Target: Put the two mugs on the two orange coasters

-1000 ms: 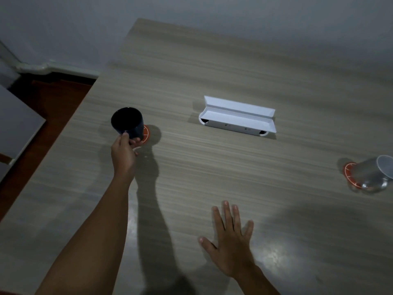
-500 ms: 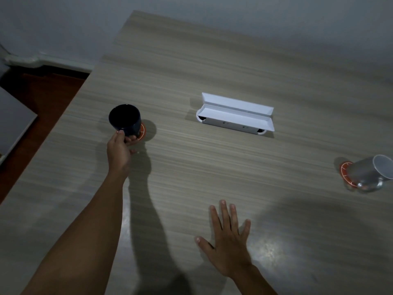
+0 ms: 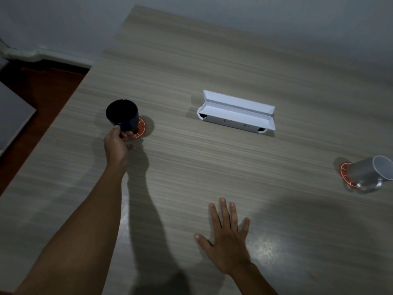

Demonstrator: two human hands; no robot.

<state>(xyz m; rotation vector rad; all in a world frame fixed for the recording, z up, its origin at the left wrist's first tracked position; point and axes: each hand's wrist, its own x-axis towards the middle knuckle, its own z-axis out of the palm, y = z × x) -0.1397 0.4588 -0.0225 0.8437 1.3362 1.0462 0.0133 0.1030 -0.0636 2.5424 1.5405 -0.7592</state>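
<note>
A dark blue mug (image 3: 122, 114) stands at the left of the table over an orange coaster (image 3: 142, 128), which shows only at the mug's right side. My left hand (image 3: 116, 145) grips the mug at its handle. At the far right a silver mug (image 3: 368, 172) with a white inside rests on a second orange coaster (image 3: 344, 172). My right hand (image 3: 227, 237) lies flat on the table near the front, fingers spread, holding nothing.
A white open tray-like holder (image 3: 237, 112) sits in the middle of the wooden table (image 3: 212, 167). The table's left edge (image 3: 70, 99) drops to a dark red floor. A grey wall runs along the back.
The dark mug with my left hand has shifted slightly left over its coaster. My right hand stays flat. The view has drifted a little.
</note>
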